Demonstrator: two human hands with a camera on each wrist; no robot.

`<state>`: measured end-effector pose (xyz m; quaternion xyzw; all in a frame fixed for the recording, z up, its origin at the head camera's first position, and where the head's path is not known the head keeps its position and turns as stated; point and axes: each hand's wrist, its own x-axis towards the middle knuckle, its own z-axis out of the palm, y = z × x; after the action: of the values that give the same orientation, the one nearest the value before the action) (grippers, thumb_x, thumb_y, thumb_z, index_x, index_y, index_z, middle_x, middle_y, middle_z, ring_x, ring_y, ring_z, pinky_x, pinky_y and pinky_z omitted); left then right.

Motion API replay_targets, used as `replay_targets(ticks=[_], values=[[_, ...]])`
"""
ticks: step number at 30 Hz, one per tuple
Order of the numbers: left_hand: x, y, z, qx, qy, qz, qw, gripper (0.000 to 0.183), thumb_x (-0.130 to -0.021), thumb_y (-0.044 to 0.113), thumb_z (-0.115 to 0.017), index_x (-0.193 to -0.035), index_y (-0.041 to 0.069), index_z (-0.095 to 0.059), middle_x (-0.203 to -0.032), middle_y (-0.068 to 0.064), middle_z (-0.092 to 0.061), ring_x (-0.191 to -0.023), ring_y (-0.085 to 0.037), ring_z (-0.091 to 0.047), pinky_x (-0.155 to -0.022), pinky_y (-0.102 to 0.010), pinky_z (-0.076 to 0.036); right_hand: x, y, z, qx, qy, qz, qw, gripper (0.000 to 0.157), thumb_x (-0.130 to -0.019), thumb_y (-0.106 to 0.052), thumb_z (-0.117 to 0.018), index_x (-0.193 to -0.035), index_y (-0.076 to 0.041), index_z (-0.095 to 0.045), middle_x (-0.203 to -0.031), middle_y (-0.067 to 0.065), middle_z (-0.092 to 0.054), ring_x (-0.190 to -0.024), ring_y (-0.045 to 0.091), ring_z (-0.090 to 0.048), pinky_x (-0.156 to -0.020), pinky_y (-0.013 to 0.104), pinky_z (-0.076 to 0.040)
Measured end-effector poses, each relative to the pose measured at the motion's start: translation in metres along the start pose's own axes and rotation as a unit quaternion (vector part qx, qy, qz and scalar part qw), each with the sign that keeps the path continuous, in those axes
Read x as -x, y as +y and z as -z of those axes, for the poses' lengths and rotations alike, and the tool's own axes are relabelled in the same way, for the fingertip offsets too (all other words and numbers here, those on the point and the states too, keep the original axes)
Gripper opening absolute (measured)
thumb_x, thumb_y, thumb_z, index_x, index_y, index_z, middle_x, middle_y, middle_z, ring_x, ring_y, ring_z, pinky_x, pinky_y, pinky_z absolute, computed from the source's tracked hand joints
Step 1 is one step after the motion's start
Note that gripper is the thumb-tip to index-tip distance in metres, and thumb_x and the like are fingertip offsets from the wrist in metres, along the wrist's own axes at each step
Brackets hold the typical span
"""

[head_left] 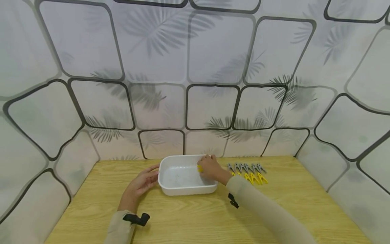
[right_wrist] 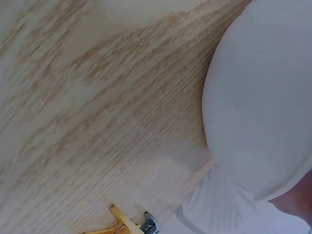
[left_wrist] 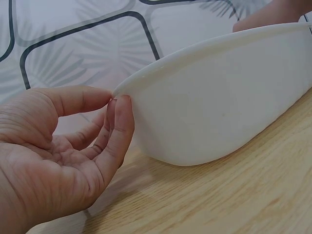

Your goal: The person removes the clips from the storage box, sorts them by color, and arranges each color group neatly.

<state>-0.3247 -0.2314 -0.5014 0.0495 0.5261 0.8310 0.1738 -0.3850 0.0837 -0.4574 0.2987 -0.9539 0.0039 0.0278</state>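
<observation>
A white rectangular basin (head_left: 182,192) stands on the wooden table. My left hand (head_left: 144,183) is at its left end, thumb and fingertips touching the outside by the rim; in the left wrist view the fingers (left_wrist: 119,126) are loosely bent against the white wall. My right hand (head_left: 210,167) reaches over the right end into the basin and pinches a yellow clothespin (head_left: 199,168), mostly hidden by the hand. Just right of the basin lie several grey clothespins (head_left: 243,167) in a row, with yellow clothespins (head_left: 253,178) in front of them.
The light wooden table (head_left: 176,220) ends at a patterned cloth wall (head_left: 161,142) right behind the basin. In the right wrist view, a yellow clothespin (right_wrist: 122,222) and a grey one (right_wrist: 150,224) lie near the lower edge. Black straps (head_left: 137,219) sit on both sleeves.
</observation>
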Motion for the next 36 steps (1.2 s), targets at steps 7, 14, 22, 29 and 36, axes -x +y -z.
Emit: replay_targets(ticks=[7,14,22,29,36], values=[[0.0000,-0.0002,0.0012,-0.002,-0.008,-0.003,1.0000,0.036,-0.109,0.006,-0.045,-0.144,0.009,-0.046,-0.109,0.003,-0.070,-0.097,-0.007,-0.067,-0.082,-0.022,-0.058,0.0020,-0.0006,-0.0010,-0.001,0.004,0.008,1.000,0.033,-0.093,-0.019,-0.075,-0.124,-0.009,-0.070,-0.124,0.011,-0.066,-0.117,0.031,-0.055,-0.102,0.054,-0.038],[0.0001,0.0003,0.0008,0.005,-0.008,-0.002,1.0000,0.034,-0.109,0.005,-0.045,-0.142,0.010,-0.048,-0.109,0.002,-0.070,-0.098,-0.007,-0.068,-0.082,-0.022,-0.058,0.0025,-0.0010,-0.0035,0.009,0.005,0.015,1.000,0.031,-0.089,-0.012,-0.075,-0.120,-0.011,-0.072,-0.119,0.009,-0.066,-0.116,0.031,-0.054,-0.099,0.053,-0.038],[0.0009,-0.0001,0.0005,0.000,-0.007,0.001,1.0000,0.035,-0.108,0.006,-0.046,-0.143,0.009,-0.047,-0.109,0.002,-0.070,-0.098,-0.007,-0.068,-0.083,-0.022,-0.058,0.0042,-0.0046,-0.0017,0.019,0.013,0.028,0.999,0.027,-0.082,-0.002,-0.070,-0.107,-0.012,-0.075,-0.106,0.005,-0.066,-0.104,0.027,-0.053,-0.093,0.048,-0.038],[0.0003,-0.0013,0.0000,0.004,-0.007,0.001,1.0000,0.030,-0.108,0.005,-0.046,-0.137,0.013,-0.052,-0.109,0.002,-0.070,-0.098,-0.007,-0.068,-0.083,-0.022,-0.058,0.0062,-0.0065,0.0004,0.030,0.017,0.033,0.999,0.024,-0.084,-0.005,-0.072,-0.106,-0.014,-0.076,-0.107,0.005,-0.068,-0.102,0.026,-0.054,-0.091,0.046,-0.040],[-0.0005,-0.0009,0.0005,0.003,-0.003,0.000,1.0000,0.028,-0.108,0.005,-0.046,-0.133,0.015,-0.054,-0.107,0.003,-0.070,-0.097,-0.006,-0.067,-0.081,-0.022,-0.058,0.0039,-0.0071,0.0027,0.032,0.004,0.035,0.999,0.024,-0.087,-0.009,-0.072,-0.110,-0.014,-0.076,-0.108,0.005,-0.067,-0.103,0.025,-0.055,-0.091,0.045,-0.040]])
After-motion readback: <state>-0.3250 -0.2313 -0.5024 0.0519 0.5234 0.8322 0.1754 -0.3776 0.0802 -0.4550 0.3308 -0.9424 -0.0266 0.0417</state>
